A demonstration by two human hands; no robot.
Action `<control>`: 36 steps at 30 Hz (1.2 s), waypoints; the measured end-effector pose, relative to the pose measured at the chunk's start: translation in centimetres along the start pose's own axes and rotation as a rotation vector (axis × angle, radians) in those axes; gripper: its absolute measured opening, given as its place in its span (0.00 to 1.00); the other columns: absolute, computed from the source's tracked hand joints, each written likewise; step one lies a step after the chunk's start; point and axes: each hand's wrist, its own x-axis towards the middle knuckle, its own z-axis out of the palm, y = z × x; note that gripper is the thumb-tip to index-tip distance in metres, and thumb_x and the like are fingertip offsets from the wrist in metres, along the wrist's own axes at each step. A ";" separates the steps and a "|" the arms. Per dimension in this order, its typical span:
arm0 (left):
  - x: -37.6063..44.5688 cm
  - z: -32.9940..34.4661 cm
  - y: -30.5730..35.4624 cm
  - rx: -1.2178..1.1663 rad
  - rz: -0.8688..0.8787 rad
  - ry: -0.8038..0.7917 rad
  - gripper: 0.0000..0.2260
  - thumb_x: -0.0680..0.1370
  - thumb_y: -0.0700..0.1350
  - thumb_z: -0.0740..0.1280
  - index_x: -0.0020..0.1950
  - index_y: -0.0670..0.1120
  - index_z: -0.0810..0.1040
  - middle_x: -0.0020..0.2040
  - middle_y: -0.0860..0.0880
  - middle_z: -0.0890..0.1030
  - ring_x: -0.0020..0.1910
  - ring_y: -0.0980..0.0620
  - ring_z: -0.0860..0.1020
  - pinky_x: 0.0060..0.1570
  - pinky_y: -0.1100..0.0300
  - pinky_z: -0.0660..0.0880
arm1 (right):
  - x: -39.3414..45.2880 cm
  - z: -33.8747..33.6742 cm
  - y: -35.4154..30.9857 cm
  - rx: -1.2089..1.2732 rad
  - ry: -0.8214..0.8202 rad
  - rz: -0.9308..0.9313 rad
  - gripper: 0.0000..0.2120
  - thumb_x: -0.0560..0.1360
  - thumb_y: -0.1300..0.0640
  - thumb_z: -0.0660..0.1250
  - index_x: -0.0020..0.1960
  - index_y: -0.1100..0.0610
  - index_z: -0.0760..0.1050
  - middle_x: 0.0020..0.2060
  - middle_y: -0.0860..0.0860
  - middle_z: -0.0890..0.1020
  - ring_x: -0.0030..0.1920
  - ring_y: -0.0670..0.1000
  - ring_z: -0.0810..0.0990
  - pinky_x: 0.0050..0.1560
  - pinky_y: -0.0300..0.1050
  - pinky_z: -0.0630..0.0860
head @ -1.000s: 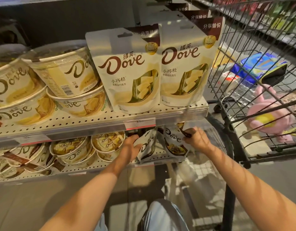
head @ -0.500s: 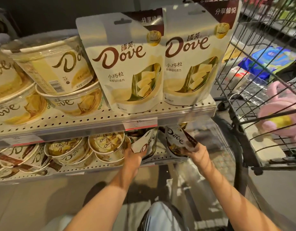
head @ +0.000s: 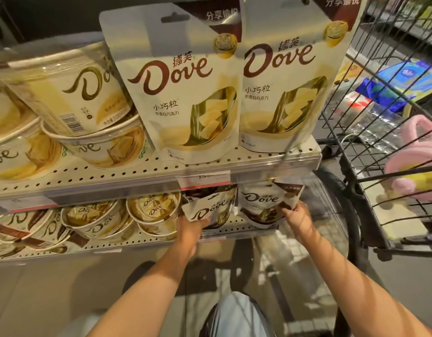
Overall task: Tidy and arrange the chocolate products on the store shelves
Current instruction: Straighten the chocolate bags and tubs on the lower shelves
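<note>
Filling the right side: a wire shopping cart (head: 370, 132). Above, on the perforated upper shelf (head: 137, 173), two tall white pouches (head: 185, 98) upright, printed "Dove", "小巧粒", "奶香白巧克力"; beside them, stacked Dove tubs (head: 71, 93). Below, on the lower shelf (head: 147, 239), smaller tubs (head: 151, 210), then two small Dove pouches. Left hand (head: 189, 229) gripped the tilted left pouch (head: 210, 210) at its bottom edge; right hand (head: 296, 215) pinched the right pouch (head: 263, 205) at its lower right corner. Probably light, soft, crinkly, slippery film; best held by the stiffer side seams, not squeezed. Price tag (head: 205, 178) unreadable.
</note>
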 end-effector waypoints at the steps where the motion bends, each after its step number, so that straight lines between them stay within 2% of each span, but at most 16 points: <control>1: 0.1 0.1 -0.3 0.002 0.010 -0.008 0.24 0.68 0.36 0.76 0.62 0.44 0.75 0.56 0.51 0.80 0.56 0.53 0.77 0.53 0.60 0.73 | -0.1 0.1 0.1 0.048 -0.018 0.032 0.14 0.69 0.69 0.69 0.53 0.62 0.77 0.39 0.45 0.84 0.42 0.43 0.83 0.45 0.36 0.79; 3: 0.1 0.2 -0.6 0.011 0.030 -0.004 0.24 0.67 0.39 0.77 0.61 0.47 0.76 0.55 0.52 0.82 0.55 0.54 0.78 0.54 0.56 0.75 | -0.3 0.4 -0.1 0.152 -0.007 0.137 0.13 0.70 0.76 0.64 0.53 0.65 0.77 0.41 0.51 0.83 0.40 0.44 0.83 0.37 0.30 0.77; 5: 0.3 0.3 -0.7 0.025 0.017 0.029 0.21 0.70 0.38 0.74 0.61 0.48 0.76 0.56 0.51 0.81 0.56 0.52 0.77 0.58 0.50 0.74 | -0.2 0.7 -0.1 0.214 0.017 0.237 0.11 0.73 0.74 0.60 0.46 0.62 0.78 0.45 0.58 0.81 0.44 0.54 0.81 0.35 0.35 0.77; 8: 0.7 0.2 -0.8 0.056 -0.014 0.058 0.20 0.73 0.35 0.70 0.64 0.45 0.74 0.58 0.47 0.79 0.59 0.48 0.75 0.60 0.49 0.72 | 0.2 0.8 -0.2 0.261 0.006 0.298 0.12 0.74 0.72 0.60 0.44 0.58 0.77 0.42 0.57 0.81 0.43 0.55 0.80 0.37 0.40 0.77; 11: 1.1 0.2 -1.2 0.065 -0.031 0.059 0.21 0.74 0.34 0.68 0.65 0.45 0.72 0.59 0.47 0.78 0.60 0.47 0.74 0.61 0.49 0.72 | 0.3 0.7 -0.2 0.318 -0.038 0.266 0.08 0.71 0.68 0.63 0.49 0.64 0.78 0.40 0.56 0.83 0.43 0.55 0.81 0.35 0.38 0.78; 12: 1.1 0.2 -1.1 0.072 -0.026 0.067 0.21 0.74 0.33 0.68 0.66 0.45 0.72 0.59 0.47 0.78 0.60 0.47 0.74 0.61 0.49 0.72 | 0.2 0.6 -0.2 0.332 -0.065 0.243 0.12 0.69 0.65 0.64 0.51 0.65 0.77 0.39 0.54 0.84 0.43 0.55 0.82 0.35 0.38 0.78; 15: 1.1 0.7 -1.2 0.092 -0.017 0.128 0.21 0.74 0.32 0.67 0.66 0.43 0.71 0.60 0.45 0.77 0.60 0.45 0.74 0.60 0.52 0.71 | -0.1 0.6 -0.4 0.313 -0.075 0.212 0.16 0.66 0.61 0.62 0.52 0.63 0.76 0.38 0.50 0.85 0.41 0.50 0.84 0.38 0.39 0.79; 19: 0.3 0.9 -1.4 0.037 -0.096 0.252 0.19 0.74 0.37 0.69 0.65 0.41 0.73 0.61 0.45 0.77 0.54 0.47 0.76 0.47 0.61 0.74 | -0.7 1.3 -0.9 0.116 0.039 0.172 0.17 0.68 0.62 0.66 0.56 0.66 0.75 0.47 0.60 0.82 0.50 0.60 0.80 0.50 0.51 0.78; 22: -0.9 0.5 -0.9 -0.003 -0.085 0.327 0.14 0.73 0.37 0.70 0.58 0.39 0.75 0.53 0.44 0.80 0.50 0.47 0.78 0.50 0.59 0.73 | -2.6 1.8 -2.2 -0.033 0.170 0.179 0.21 0.73 0.63 0.68 0.63 0.66 0.67 0.54 0.62 0.77 0.55 0.62 0.77 0.55 0.52 0.73; 24: -2.1 -0.1 -0.1 0.116 -0.015 0.351 0.09 0.73 0.39 0.71 0.50 0.39 0.76 0.47 0.45 0.79 0.47 0.48 0.77 0.46 0.60 0.72 | -4.0 2.0 -3.2 -0.046 0.235 0.107 0.26 0.72 0.61 0.70 0.67 0.64 0.64 0.57 0.60 0.76 0.57 0.60 0.75 0.57 0.48 0.71; 26: -2.8 -0.7 0.3 0.141 0.061 0.337 0.07 0.73 0.39 0.71 0.49 0.40 0.76 0.45 0.45 0.79 0.46 0.48 0.78 0.40 0.68 0.73 | -5.4 2.4 -4.1 -0.019 0.292 0.011 0.37 0.67 0.53 0.70 0.71 0.63 0.60 0.61 0.58 0.73 0.61 0.57 0.72 0.61 0.45 0.68; 28: -4.2 -1.6 1.0 0.138 0.129 0.310 0.08 0.72 0.34 0.71 0.48 0.39 0.75 0.43 0.45 0.78 0.45 0.49 0.77 0.35 0.76 0.71 | -6.7 2.5 -5.2 -0.084 0.311 -0.029 0.44 0.64 0.47 0.69 0.73 0.63 0.57 0.67 0.62 0.68 0.68 0.59 0.67 0.68 0.50 0.63; 30: -5.4 -2.5 1.6 0.098 0.187 0.257 0.10 0.71 0.31 0.70 0.50 0.39 0.74 0.45 0.41 0.78 0.47 0.46 0.78 0.43 0.72 0.74 | -7.8 2.7 -6.7 -0.162 0.308 -0.079 0.39 0.69 0.55 0.72 0.73 0.65 0.57 0.70 0.63 0.65 0.71 0.60 0.62 0.72 0.51 0.57; 31: -6.0 -3.0 2.2 0.090 0.201 0.227 0.12 0.71 0.32 0.71 0.53 0.39 0.75 0.49 0.40 0.79 0.50 0.45 0.78 0.50 0.65 0.76 | -8.3 2.8 -7.6 -0.176 0.307 -0.135 0.36 0.70 0.59 0.72 0.72 0.66 0.59 0.68 0.64 0.67 0.70 0.61 0.64 0.72 0.52 0.58; 33: -7.6 -4.3 4.0 0.175 0.239 0.220 0.15 0.72 0.38 0.72 0.57 0.39 0.75 0.52 0.44 0.79 0.52 0.47 0.77 0.56 0.56 0.75 | -9.6 3.3 -9.8 -0.168 0.301 -0.276 0.29 0.71 0.56 0.71 0.67 0.66 0.66 0.61 0.63 0.73 0.63 0.61 0.72 0.66 0.55 0.68; 36: -9.8 -6.8 7.5 0.179 0.374 0.253 0.13 0.72 0.38 0.72 0.54 0.39 0.75 0.43 0.49 0.77 0.43 0.53 0.76 0.41 0.68 0.74 | -11.3 4.1 -13.9 -0.159 0.262 -0.459 0.21 0.71 0.55 0.68 0.59 0.65 0.72 0.52 0.56 0.76 0.53 0.58 0.77 0.57 0.54 0.74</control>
